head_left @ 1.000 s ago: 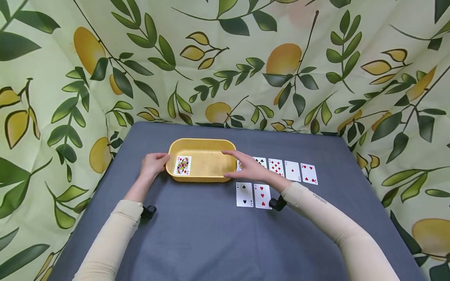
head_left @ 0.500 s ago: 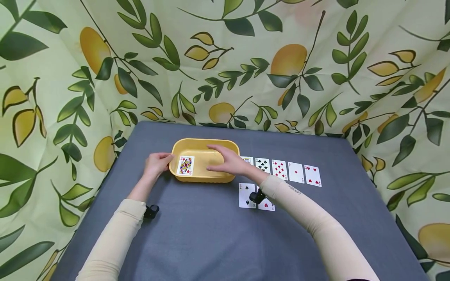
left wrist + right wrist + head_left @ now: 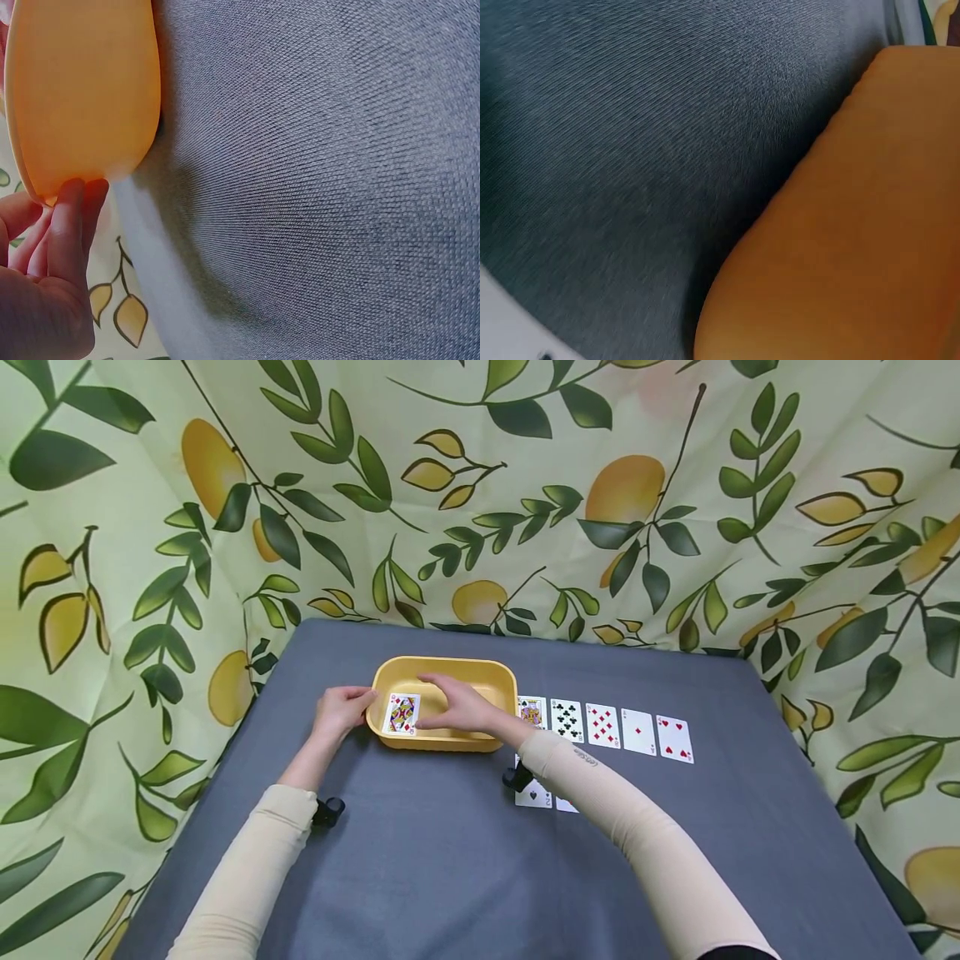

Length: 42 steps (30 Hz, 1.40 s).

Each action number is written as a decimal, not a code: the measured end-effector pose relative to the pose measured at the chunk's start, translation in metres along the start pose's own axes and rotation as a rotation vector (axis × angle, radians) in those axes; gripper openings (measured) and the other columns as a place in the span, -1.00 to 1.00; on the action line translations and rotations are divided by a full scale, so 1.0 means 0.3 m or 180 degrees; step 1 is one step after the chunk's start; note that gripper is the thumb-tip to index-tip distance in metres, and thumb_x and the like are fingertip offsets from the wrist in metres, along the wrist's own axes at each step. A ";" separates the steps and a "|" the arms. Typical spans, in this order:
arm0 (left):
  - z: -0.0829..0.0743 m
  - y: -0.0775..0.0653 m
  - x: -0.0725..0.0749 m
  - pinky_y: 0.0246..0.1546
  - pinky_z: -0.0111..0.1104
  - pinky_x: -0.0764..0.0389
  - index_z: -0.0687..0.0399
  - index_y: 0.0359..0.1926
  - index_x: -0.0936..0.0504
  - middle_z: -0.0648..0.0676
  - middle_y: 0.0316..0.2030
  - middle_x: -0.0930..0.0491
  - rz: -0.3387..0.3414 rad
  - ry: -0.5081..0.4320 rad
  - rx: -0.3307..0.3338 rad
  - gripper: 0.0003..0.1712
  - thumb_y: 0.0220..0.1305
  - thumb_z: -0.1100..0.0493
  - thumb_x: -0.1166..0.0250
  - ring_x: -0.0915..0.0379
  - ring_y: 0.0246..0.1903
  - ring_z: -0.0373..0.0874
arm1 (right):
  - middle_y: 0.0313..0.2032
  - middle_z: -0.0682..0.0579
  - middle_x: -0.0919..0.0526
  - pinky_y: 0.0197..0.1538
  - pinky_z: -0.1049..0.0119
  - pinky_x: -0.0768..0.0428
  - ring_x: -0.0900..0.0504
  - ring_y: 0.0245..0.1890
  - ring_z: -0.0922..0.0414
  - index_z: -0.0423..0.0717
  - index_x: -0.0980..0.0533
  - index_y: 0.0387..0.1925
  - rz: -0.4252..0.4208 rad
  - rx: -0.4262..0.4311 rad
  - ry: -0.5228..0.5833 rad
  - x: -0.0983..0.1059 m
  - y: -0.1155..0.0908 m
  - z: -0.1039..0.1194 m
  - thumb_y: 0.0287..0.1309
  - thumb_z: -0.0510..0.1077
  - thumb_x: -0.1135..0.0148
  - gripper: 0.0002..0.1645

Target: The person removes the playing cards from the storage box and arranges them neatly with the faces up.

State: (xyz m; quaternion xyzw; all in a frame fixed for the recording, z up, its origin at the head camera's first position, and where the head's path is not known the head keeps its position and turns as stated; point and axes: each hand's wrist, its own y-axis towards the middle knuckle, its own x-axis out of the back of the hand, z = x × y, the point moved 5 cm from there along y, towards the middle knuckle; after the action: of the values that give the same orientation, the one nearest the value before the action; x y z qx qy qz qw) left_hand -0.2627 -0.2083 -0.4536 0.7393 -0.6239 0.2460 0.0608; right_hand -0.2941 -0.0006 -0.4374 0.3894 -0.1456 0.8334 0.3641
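Observation:
A yellow oval tray point(image 3: 487, 677) sits on the dark cloth, with a queen playing card point(image 3: 402, 714) lying face up at its left end. My left hand point(image 3: 339, 710) pinches the tray's left rim; the left wrist view shows the thumb and fingers point(image 3: 66, 232) on either side of that edge. Over the tray floor is my right hand point(image 3: 461, 706), thumb and fingers spread apart, fingertips close to the queen and nothing between them. The right wrist view has the tray's outer wall point(image 3: 840, 247) but not the hand.
Right of the tray runs a row of face-up cards: a face card point(image 3: 533, 711), a clubs card point(image 3: 567, 720), diamonds cards point(image 3: 603, 725) and a hearts card point(image 3: 675, 739). Below it, a spades card point(image 3: 533, 795) and another card are partly hidden by the right forearm. A patterned curtain point(image 3: 480, 460) hangs behind.
My right hand has moved left from the tray's right end, over its inside, to near the queen. The left hand keeps its hold on the rim. The whole view has shifted slightly.

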 end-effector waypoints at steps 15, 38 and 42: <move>-0.013 -0.010 -0.015 -0.50 -0.53 -0.57 0.39 0.04 -0.63 0.35 -0.09 -0.64 -0.0026 0.0100 -0.0114 -0.59 0.35 0.12 -0.24 -0.55 -0.48 -0.28 | 0.38 -0.09 -0.28 0.41 0.31 -0.13 -0.22 0.38 0.06 -0.20 -0.13 0.45 0.0369 -0.0316 -0.0375 -0.117 0.086 -0.035 0.02 0.06 -0.49 0.09; -0.023 -0.017 0.004 -0.49 -0.53 -0.56 0.37 0.02 -0.64 0.33 -0.09 -0.65 -0.0060 0.0139 -0.0033 -0.59 0.35 0.10 -0.26 -0.48 -0.53 -0.35 | 0.35 -0.09 -0.34 0.40 0.33 -0.15 -0.27 0.35 0.08 -0.22 -0.16 0.43 0.0343 -0.0206 -0.0554 -0.135 0.115 -0.046 0.02 0.10 -0.47 0.07; -0.021 -0.014 0.003 -0.47 -0.51 -0.59 0.38 0.03 -0.64 0.34 -0.09 -0.65 -0.0053 0.0123 -0.0057 -0.58 0.35 0.10 -0.25 -0.49 -0.53 -0.36 | 0.33 -0.08 -0.36 0.38 0.33 -0.18 -0.30 0.33 0.08 -0.22 -0.17 0.43 0.0234 -0.0261 -0.0450 -0.118 0.108 -0.055 -0.04 0.11 -0.51 0.11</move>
State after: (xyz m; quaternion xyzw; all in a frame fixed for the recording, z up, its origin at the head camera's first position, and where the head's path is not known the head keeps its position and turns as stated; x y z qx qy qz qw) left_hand -0.2605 -0.2057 -0.4467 0.7390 -0.6185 0.2542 0.0815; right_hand -0.3111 -0.0317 -0.4736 0.4265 -0.2192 0.8100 0.3377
